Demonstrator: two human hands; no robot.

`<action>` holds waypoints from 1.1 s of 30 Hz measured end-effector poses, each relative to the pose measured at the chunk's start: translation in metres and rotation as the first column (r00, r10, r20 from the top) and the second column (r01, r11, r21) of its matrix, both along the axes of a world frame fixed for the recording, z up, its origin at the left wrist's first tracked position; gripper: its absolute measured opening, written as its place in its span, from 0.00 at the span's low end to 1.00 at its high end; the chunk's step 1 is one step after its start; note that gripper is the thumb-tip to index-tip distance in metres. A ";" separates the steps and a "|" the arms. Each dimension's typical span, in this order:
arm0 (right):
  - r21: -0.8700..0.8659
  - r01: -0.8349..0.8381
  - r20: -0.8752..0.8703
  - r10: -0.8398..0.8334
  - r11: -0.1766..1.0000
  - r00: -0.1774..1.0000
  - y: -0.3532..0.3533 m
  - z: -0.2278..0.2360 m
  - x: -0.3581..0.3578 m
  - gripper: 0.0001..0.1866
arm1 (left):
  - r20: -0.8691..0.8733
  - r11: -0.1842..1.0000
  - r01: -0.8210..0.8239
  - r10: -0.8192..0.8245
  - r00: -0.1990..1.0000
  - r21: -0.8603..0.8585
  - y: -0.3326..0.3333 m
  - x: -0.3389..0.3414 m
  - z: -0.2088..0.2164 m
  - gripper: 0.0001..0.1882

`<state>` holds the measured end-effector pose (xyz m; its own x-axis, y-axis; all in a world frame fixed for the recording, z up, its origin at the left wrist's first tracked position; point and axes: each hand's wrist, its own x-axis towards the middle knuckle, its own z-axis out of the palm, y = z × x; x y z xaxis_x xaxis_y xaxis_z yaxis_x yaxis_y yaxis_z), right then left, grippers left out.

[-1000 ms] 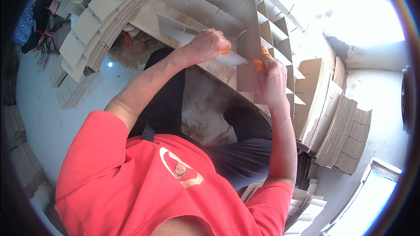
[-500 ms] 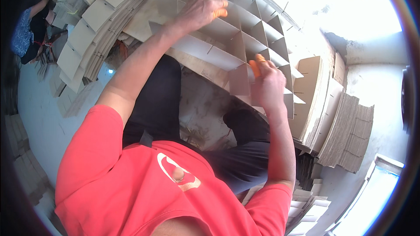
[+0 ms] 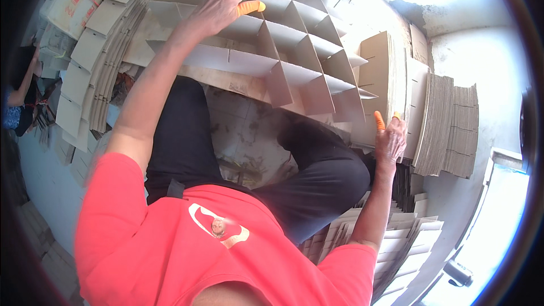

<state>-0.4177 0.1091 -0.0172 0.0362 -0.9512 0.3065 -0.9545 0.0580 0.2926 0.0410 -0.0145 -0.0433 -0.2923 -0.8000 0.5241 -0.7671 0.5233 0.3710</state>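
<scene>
- Head view: a cardboard divider grid of interlocked strips is seen spread across the person's black-trousered knees, its open cells running from the upper left toward the right side.
- The left hand is laid on the far upper edge of the grid, the fingers curled over a strip and gripping it; orange rubber fingertip covers are worn on two fingers.
- The right hand is held off the grid, just past its lower right corner, against the front face of an upright stack of flat cardboard sheets; the fingers are loosely spread, nothing is clasped, and orange covers are seen on the raised fingertips.
- A second, thicker stack of flat cardboard is stood to the right of that one, against the pale wall.
- Loose cardboard strips are piled on the floor under the right forearm.
- More fanned cardboard pieces are heaped beyond the grid's left edge.
- The stained concrete floor is shown between the knees.
- Another person's arm is glimpsed at the far left rim.
</scene>
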 end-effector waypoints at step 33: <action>-0.221 -0.528 0.794 0.466 0.820 0.390 -0.027 0.055 0.233 0.27 | -0.101 0.995 -0.083 0.088 0.991 0.055 0.104 0.036 -0.044 0.06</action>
